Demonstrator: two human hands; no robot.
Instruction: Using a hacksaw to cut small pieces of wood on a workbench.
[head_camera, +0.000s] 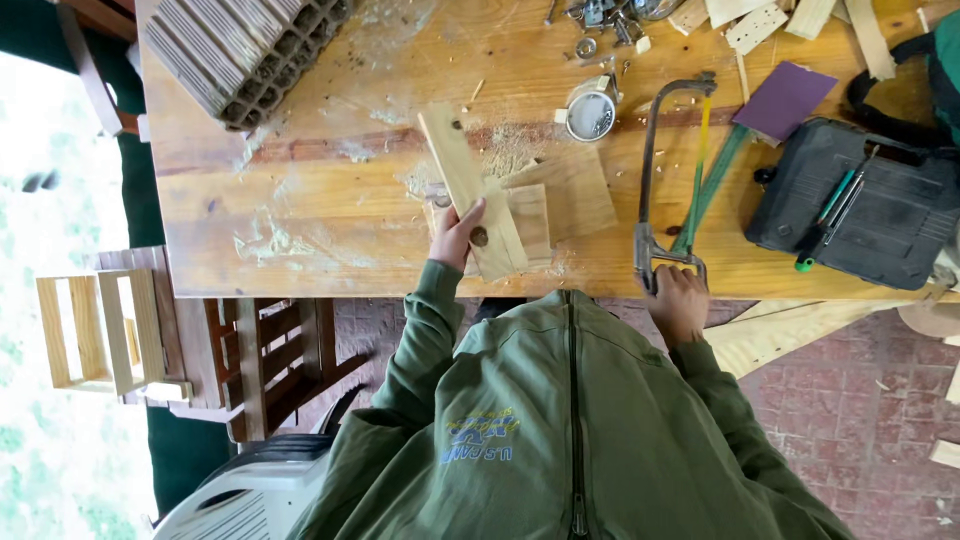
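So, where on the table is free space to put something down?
Bare wood lies between the ridged block and the plank under the left hand, dusty only. Crowded: far edge hardware, hacksaw, black case.
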